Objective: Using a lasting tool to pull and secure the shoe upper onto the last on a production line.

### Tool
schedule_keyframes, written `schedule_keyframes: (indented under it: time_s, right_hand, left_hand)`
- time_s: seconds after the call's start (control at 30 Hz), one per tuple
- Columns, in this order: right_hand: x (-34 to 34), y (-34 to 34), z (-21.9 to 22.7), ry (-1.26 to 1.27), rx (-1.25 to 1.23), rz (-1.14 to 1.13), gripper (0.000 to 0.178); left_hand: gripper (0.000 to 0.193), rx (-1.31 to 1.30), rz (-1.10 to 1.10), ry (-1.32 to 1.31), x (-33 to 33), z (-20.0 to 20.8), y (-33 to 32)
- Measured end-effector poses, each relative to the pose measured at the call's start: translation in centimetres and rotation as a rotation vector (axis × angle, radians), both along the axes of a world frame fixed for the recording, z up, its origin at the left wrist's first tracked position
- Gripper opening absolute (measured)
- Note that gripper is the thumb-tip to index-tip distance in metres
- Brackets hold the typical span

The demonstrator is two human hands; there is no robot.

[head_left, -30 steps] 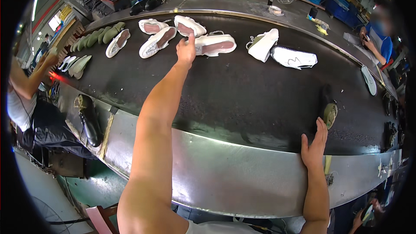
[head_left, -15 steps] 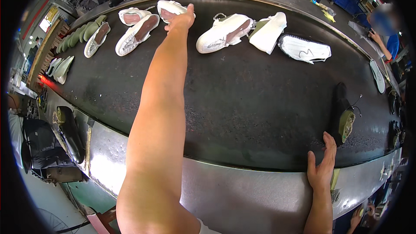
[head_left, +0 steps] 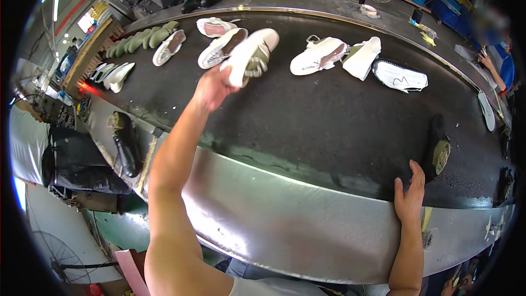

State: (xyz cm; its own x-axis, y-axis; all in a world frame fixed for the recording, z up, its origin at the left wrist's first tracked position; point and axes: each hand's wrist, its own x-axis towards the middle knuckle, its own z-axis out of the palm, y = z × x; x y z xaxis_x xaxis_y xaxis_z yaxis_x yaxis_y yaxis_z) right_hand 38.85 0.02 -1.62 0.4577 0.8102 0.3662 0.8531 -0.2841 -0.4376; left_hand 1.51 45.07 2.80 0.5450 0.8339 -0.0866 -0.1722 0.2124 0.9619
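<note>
A white shoe with olive-green showing at its lacing is up off the black belt, tilted, its toe pointing up and to the right. My left hand grips it by the heel end. Just behind it lies another white shoe, partly covered by the held one. My right hand rests at the belt's near edge, fingers apart and nothing in it. Close beyond those fingers lies a black shoe with a yellowish-green opening.
More white shoes lie on the black belt, and a row of green shoe-shaped pieces sits at the far left. A metal ledge runs along the near side, with a black shoe on its left. A person is at the far right.
My left hand has lifted the white shoe from the far side of the belt and drawn it nearer. The view has shifted. My right hand stays by the belt's near edge.
</note>
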Motion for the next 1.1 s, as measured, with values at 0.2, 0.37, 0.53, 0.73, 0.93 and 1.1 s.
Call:
schedule_keyframes:
  time_s: [0.2, 0.37, 0.53, 0.73, 0.93, 1.1]
  right_hand:
    - [0.1, 0.4, -0.8, -0.037, 0.009, -0.026, 0.053]
    - [0.4, 0.4, -1.6, -0.054, 0.029, -0.039, 0.053]
    - [-0.2, 0.7, -1.5, -0.025, -0.016, -0.057, 0.052]
    - [-1.0, 0.9, -0.6, 0.007, -0.067, -0.080, 0.052]
    - [-1.5, 1.3, -0.4, 0.050, -0.085, -0.075, 0.051]
    - [-1.4, 1.4, -1.2, 0.029, -0.012, -0.064, 0.049]
  left_hand:
    - [0.049, -0.100, -0.268, -0.107, -5.2, 3.2, -12.0]
    - [0.033, 0.406, -0.633, 0.332, -2.0, 1.2, -16.5]
    - [0.041, 1.050, -0.030, 0.703, -1.1, -1.3, -10.1]
    - [0.100, 0.809, 0.754, 1.187, 0.7, -3.3, 9.2]
    - [0.066, 0.541, 0.402, 1.498, -0.5, -1.0, 13.0]
    - [0.060, 0.330, 0.493, 1.007, -2.6, -1.8, 9.0]
